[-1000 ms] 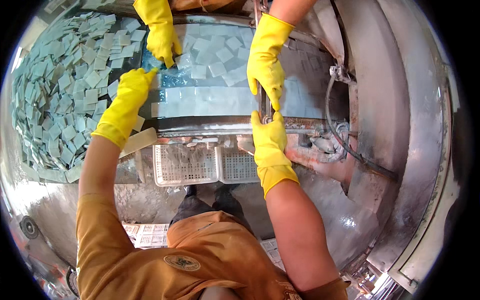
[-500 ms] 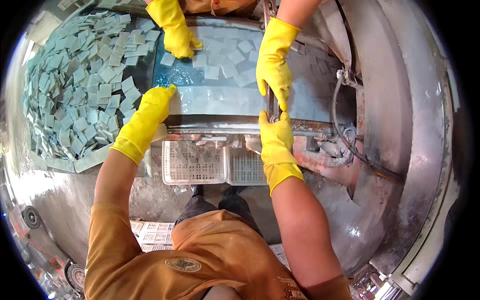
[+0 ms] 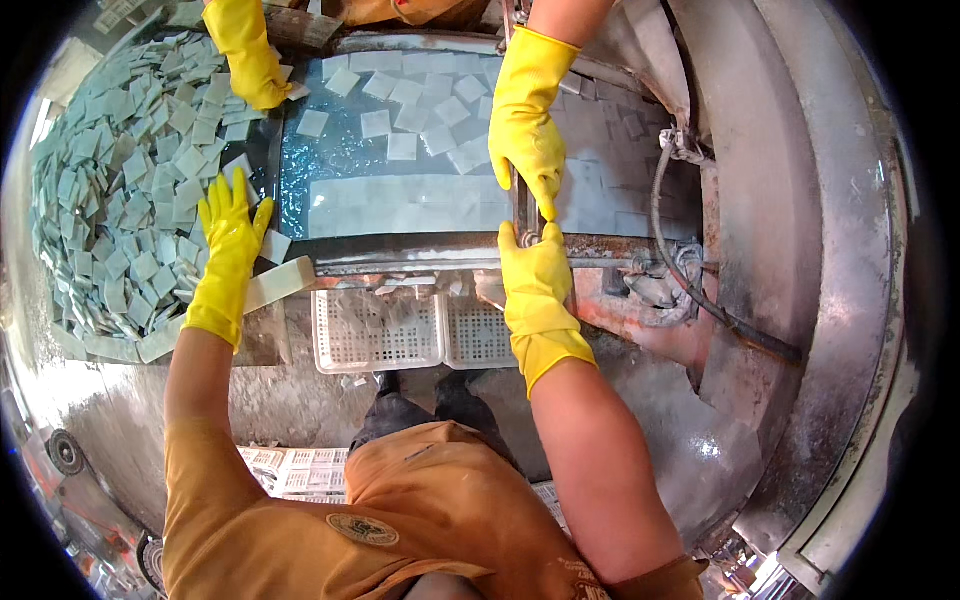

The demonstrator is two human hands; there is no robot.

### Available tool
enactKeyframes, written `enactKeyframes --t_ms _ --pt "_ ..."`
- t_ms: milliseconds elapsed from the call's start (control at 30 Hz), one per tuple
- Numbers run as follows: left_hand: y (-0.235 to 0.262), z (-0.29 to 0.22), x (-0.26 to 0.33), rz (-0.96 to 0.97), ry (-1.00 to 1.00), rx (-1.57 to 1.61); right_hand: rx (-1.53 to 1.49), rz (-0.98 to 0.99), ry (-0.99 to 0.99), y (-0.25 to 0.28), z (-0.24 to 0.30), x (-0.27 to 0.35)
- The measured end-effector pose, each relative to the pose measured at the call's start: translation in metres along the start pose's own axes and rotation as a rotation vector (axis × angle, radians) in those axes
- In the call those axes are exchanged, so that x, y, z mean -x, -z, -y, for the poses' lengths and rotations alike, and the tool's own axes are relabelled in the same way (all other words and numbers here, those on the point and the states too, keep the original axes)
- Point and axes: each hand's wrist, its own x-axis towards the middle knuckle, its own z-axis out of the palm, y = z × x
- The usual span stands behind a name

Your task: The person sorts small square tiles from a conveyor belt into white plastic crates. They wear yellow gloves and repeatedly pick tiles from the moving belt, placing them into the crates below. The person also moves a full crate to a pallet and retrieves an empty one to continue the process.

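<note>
My left hand [image 3: 232, 235], in a yellow rubber glove, is over the near right edge of a heap of pale green square tiles [image 3: 140, 200]. Its fingers are spread, and a loose tile [image 3: 238, 168] lies at the fingertips. My right hand [image 3: 538, 280], gloved alike, is closed around the near end of a narrow metal bar [image 3: 522, 205] that crosses the wet blue belt [image 3: 300, 150]. Along the belt's near side runs a row of tiles [image 3: 400, 205] laid edge to edge. Farther back, several loose tiles [image 3: 405, 92] are scattered on it.
Across the belt, a co-worker's gloved hand [image 3: 530, 150] is on the same bar; the other [image 3: 258, 78] is by the heap with a tile. White plastic baskets [image 3: 380, 340] stand below the near edge. A hose [image 3: 675, 250] hangs at right, beside a large metal housing [image 3: 780, 220].
My left hand has moved left from the row's end to the heap, its fingers spreading. The co-worker's hand at left has also moved to the heap. My right hand stays at the bar.
</note>
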Motion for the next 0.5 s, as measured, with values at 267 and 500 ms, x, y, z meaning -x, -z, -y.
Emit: enactKeyframes --t_ms 267,500 --pt "0.011 -0.011 -0.005 0.025 -0.296 0.125 0.015 -0.026 0.011 0.0 -0.002 0.001" --pt "0.038 -0.049 -0.014 0.083 -0.52 0.108 0.008 -0.023 -0.016 0.002 0.001 0.001"
